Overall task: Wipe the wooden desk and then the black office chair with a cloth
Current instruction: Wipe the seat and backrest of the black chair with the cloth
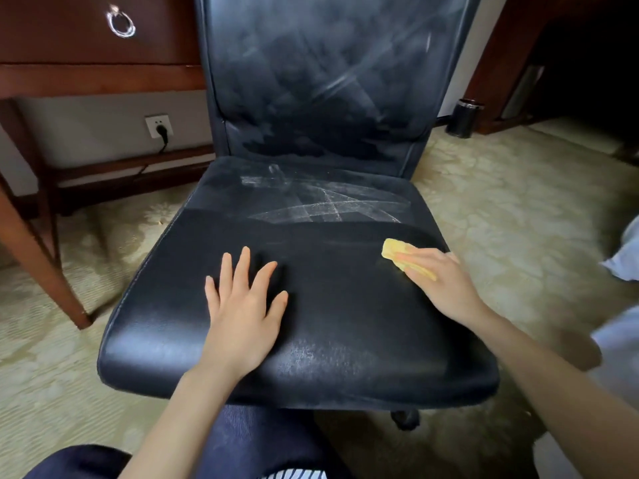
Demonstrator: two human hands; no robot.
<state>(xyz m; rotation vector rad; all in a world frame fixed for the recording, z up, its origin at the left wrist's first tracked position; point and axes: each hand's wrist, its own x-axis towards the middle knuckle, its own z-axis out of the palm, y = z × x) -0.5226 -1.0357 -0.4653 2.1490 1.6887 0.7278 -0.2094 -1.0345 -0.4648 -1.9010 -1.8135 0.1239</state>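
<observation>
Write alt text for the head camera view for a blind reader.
A person's right hand presses a yellow cloth onto the right side of a black office chair seat, while the left hand rests flat near its middle. Whitish streaks mark the seat's rear and the backrest; a wooden desk stands to the left.

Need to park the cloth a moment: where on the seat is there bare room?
Bare seat between left hand and right hand; more behind them, up to the backrest. The right edge is crowded: the right hand presses the yellow cloth there.
</observation>
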